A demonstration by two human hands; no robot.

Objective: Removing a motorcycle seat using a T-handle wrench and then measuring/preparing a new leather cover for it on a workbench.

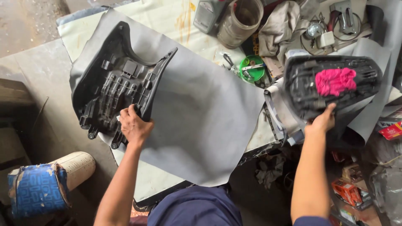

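One view only, head-mounted, looking steeply down from the person's own standpoint, facing forward over a cluttered workbench (37, 71). The camera sits close, at arm's reach: both forearms enter from the bottom edge, the left hand (135, 126) left of centre and the right hand (322, 121) at right. The person's dark blue clothing (194, 207) fills the bottom middle, directly under the lens. A large grey sheet of seat-cover material (201, 113) spans the centre of the frame. The far bench edge with a clear plastic jar (240, 21) reaches the top border; floor clutter shows bottom right. No second view, so no shared area.
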